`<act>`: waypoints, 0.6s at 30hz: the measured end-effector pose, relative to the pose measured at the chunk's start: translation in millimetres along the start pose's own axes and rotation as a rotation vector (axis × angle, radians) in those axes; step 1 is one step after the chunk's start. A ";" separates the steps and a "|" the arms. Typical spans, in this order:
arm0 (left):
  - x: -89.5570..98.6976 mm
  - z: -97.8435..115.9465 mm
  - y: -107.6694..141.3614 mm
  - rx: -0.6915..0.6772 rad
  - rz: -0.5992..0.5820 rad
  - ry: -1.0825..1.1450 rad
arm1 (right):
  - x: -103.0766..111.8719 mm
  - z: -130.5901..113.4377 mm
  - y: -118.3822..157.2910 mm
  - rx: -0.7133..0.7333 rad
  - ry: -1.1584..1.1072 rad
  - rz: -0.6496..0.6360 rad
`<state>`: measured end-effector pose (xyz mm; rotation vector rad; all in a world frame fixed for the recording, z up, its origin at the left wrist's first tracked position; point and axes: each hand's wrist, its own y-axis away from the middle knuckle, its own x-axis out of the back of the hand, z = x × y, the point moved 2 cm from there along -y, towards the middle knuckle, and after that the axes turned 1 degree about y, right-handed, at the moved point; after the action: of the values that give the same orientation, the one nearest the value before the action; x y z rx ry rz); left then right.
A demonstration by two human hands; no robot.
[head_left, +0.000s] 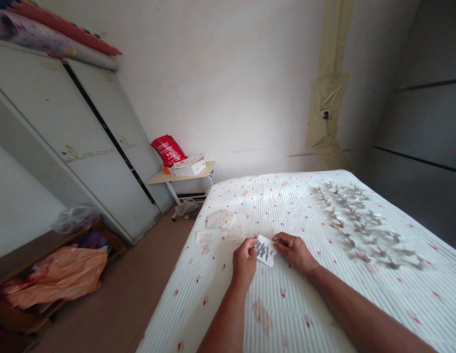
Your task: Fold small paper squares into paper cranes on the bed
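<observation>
Between my hands is a small white piece of paper (265, 250) with dark grey printed marks, held just above or on the bedspread. My left hand (244, 257) pinches its left edge between thumb and fingers. At the upper right edge, my right hand (293, 249) has thumb and fingertips closed on the paper. Beyond my left hand lie several loose printed sheets (220, 219), partly overlapping. To the right, many small folded paper figures (360, 223), shaped rather like cranes, stand in rows; their details are blurred.
The quilted bedspread (287, 304), white with red dots, covers the bed under everything. Past its far left corner stands a small table (158, 178) with a red bag (168, 150) and a white box (190, 167). A wardrobe (91, 113) is at left; an orange plastic bag (62, 274) lies lower left.
</observation>
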<state>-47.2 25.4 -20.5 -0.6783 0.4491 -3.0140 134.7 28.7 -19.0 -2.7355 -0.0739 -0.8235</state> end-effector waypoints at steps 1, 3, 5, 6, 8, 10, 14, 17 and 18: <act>1.6 0.1 -0.3 -0.003 0.011 -0.036 | 1.2 -0.5 -0.1 0.024 0.058 -0.002; 5.4 -0.5 -1.1 -0.002 0.033 -0.118 | 3.5 -1.3 -0.2 0.064 0.171 -0.004; 9.0 -1.7 -1.8 0.004 0.039 -0.179 | 5.3 -2.0 -0.2 0.078 0.241 -0.010; 10.6 -2.3 -1.9 0.007 0.037 -0.197 | 5.8 -2.3 -0.1 0.076 0.260 -0.016; 13.1 -2.2 -1.6 -0.006 0.029 -0.216 | 6.6 -3.7 0.0 0.068 0.284 -0.024; 14.0 0.2 -0.6 -0.066 0.012 -0.235 | 7.0 -5.7 -0.2 0.082 0.313 -0.038; 10.3 8.1 2.8 -0.195 -0.099 -0.312 | 10.2 -7.1 -2.5 0.160 0.334 -0.053; 6.8 13.1 5.2 -0.220 -0.169 -0.389 | 16.4 -1.6 -5.2 0.209 0.244 -0.058; 6.0 14.8 5.8 -0.231 -0.183 -0.410 | 19.0 1.2 -6.1 0.215 0.204 -0.059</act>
<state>-46.6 15.4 -6.9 -1.3866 0.7514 -2.8859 150.4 34.3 -8.0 -2.4466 -0.1902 -1.0422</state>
